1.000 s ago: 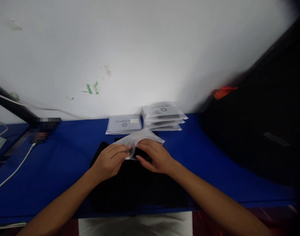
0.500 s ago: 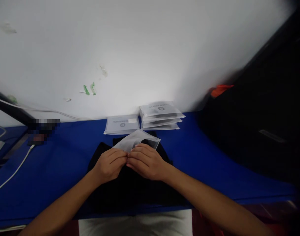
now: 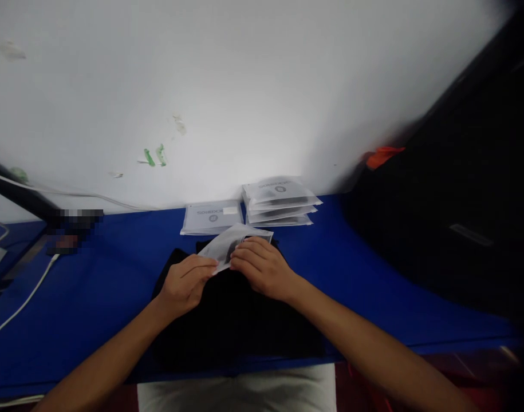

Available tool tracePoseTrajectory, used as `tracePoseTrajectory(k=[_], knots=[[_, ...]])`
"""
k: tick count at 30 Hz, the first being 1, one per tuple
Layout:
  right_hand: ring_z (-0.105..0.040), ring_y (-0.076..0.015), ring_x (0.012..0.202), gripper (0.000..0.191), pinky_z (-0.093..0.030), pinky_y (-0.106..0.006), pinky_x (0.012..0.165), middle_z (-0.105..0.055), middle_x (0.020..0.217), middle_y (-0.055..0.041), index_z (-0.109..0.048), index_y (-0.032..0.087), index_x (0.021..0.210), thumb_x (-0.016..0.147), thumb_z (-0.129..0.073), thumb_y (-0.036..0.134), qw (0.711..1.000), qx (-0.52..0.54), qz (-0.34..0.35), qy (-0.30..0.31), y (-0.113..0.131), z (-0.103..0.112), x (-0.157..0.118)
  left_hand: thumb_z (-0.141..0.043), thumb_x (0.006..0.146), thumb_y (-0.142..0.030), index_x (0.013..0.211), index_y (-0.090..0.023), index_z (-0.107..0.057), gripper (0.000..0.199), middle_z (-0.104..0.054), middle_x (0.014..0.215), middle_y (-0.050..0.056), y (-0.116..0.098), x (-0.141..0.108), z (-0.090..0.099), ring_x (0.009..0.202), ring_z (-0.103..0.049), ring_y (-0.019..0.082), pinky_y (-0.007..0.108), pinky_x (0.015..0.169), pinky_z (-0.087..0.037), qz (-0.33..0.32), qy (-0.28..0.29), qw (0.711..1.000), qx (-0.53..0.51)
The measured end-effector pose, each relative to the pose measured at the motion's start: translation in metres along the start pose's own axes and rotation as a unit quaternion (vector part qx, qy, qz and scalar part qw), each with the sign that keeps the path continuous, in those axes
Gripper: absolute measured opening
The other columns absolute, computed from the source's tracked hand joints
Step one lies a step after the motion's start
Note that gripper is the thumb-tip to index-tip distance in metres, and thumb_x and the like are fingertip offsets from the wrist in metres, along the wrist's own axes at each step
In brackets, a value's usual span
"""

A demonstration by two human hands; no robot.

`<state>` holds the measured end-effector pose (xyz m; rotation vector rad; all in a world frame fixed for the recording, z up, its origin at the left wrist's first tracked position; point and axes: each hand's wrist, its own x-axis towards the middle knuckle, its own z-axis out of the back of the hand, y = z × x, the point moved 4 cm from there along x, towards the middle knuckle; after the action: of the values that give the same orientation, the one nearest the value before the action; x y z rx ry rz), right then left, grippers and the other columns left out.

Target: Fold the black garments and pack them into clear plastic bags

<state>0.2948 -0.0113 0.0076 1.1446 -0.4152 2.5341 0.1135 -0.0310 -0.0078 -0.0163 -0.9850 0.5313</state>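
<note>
The left hand (image 3: 184, 284) is pinching the near edge of a frosted plastic pouch (image 3: 227, 243), while the right hand (image 3: 262, 268) is closing its fingers on the pouch's right part. The pouch is lying over a black garment (image 3: 240, 320) on the blue table (image 3: 94, 286), near the stacked pouches (image 3: 279, 200) at the far wall.

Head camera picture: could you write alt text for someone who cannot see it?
Two bare hands, left hand and right hand, hold a frosted plastic pouch over black fabric on a blue table. Behind, similar pouches are stacked against a white wall.
</note>
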Motion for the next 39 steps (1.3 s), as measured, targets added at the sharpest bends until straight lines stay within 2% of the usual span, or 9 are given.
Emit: tracePoseTrajectory(k=[9, 16, 23, 27, 32, 35, 39], knots=[[-0.056, -0.0221, 0.096, 0.02, -0.041, -0.037, 0.091, -0.07, 0.097, -0.0071, -0.064, 0.017, 0.095, 0.095, -0.045, 0.012, 0.994, -0.055, -0.067, 0.062, -0.041, -0.002, -0.011, -0.057, 0.087, -0.002, 0.099, -0.016, -0.065, 0.02, -0.072, 0.094, 0.008, 0.002, 0.005, 0.008, 0.087, -0.068, 0.016, 0.03, 0.073, -0.057, 0.019, -0.043, 0.999, 0.013], [-0.052, -0.0228, 0.085, 0.017, -0.038, -0.036, 0.086, -0.067, 0.086, -0.0074, -0.065, 0.017, 0.087, 0.092, -0.049, 0.012, 0.97, -0.125, -0.161, 0.133, -0.075, 0.0, -0.026, -0.06, 0.086, -0.003, 0.097, -0.017, -0.065, 0.019, -0.073, 0.091, 0.006, 0.002, 0.006, 0.015, 0.085, -0.067, 0.016, 0.031, 0.073, -0.057, 0.011, -0.074, 0.997, 0.034], [-0.055, -0.0248, 0.088, 0.016, -0.04, -0.038, 0.084, -0.067, 0.088, -0.0089, -0.065, 0.019, 0.087, 0.092, -0.05, 0.016, 0.96, -0.119, -0.211, 0.142, -0.086, 0.005, -0.033, -0.056, 0.089, -0.005, 0.1, -0.018, -0.064, 0.019, -0.073, 0.094, 0.007, 0.001, 0.004, 0.009, 0.084, -0.068, 0.016, 0.031, 0.07, -0.056, -0.013, -0.029, 1.0, 0.0], [-0.059, -0.0273, 0.095, 0.012, -0.045, -0.042, 0.086, -0.068, 0.1, -0.0127, -0.065, 0.016, 0.095, 0.089, -0.054, 0.017, 0.961, -0.066, -0.222, 0.154, -0.081, 0.0, -0.035, -0.055, 0.089, -0.005, 0.101, -0.017, -0.064, 0.019, -0.072, 0.093, 0.008, 0.001, 0.004, 0.005, 0.086, -0.068, 0.017, 0.032, 0.072, -0.056, -0.008, -0.014, 0.999, -0.033], [-0.055, -0.0279, 0.116, 0.045, -0.045, -0.046, 0.097, -0.061, 0.126, -0.0164, -0.055, 0.014, 0.126, 0.082, -0.062, 0.015, 0.965, 0.075, -0.149, 0.202, -0.048, -0.019, -0.03, -0.053, 0.089, -0.004, 0.096, -0.017, -0.062, 0.017, -0.072, 0.093, 0.009, -0.004, 0.004, -0.003, 0.086, -0.068, 0.017, 0.032, 0.073, -0.057, -0.01, 0.034, 0.997, -0.074], [-0.051, -0.0273, 0.123, 0.053, -0.043, -0.047, 0.101, -0.057, 0.133, -0.0172, -0.051, 0.013, 0.132, 0.08, -0.061, 0.012, 0.963, 0.106, -0.131, 0.21, -0.033, -0.029, -0.025, -0.052, 0.09, -0.005, 0.096, -0.017, -0.062, 0.017, -0.072, 0.092, 0.008, -0.006, 0.004, -0.007, 0.086, -0.068, 0.017, 0.032, 0.074, -0.057, -0.005, 0.056, 0.995, -0.087], [-0.048, -0.0258, 0.127, 0.059, -0.04, -0.047, 0.104, -0.056, 0.136, -0.0156, -0.05, 0.015, 0.135, 0.077, -0.055, 0.005, 0.964, 0.106, -0.125, 0.209, -0.028, -0.039, -0.025, -0.052, 0.09, -0.006, 0.097, -0.018, -0.062, 0.017, -0.072, 0.093, 0.008, -0.006, 0.004, -0.008, 0.085, -0.068, 0.017, 0.032, 0.074, -0.057, -0.001, 0.07, 0.993, -0.094]])
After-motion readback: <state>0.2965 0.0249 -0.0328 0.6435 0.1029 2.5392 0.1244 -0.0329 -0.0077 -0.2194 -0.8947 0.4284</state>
